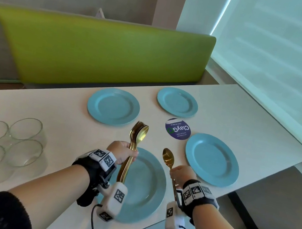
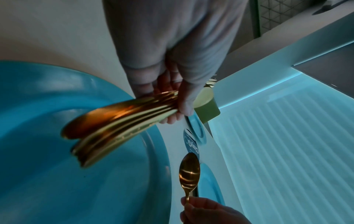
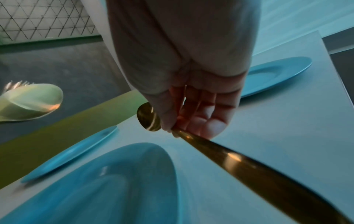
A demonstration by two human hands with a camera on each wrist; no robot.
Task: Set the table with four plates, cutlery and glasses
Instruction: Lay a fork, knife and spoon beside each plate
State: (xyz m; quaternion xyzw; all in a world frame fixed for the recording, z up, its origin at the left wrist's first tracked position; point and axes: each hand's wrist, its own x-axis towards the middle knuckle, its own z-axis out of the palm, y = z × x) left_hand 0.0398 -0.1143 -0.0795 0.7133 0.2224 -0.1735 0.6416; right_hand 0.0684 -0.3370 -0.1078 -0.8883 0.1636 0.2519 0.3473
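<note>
Several blue plates lie on the white table (image 1: 46,108): a near plate (image 1: 145,190), a right plate (image 1: 211,159), a far left plate (image 1: 113,106) and a far right plate (image 1: 177,102). My left hand (image 1: 124,153) grips a bundle of gold cutlery (image 1: 137,138), forks and spoons, upright above the near plate; the bundle's handles (image 2: 114,128) show in the left wrist view. My right hand (image 1: 181,174) pinches a single gold spoon (image 1: 167,158) by its handle, bowl up, between the near and right plates. The same spoon (image 3: 229,157) runs across the right wrist view.
Several empty glasses (image 1: 5,145) stand grouped at the table's left. A round purple sticker (image 1: 178,128) lies among the plates. A green bench back (image 1: 100,51) runs behind the table. The table's right edge drops off near the right plate.
</note>
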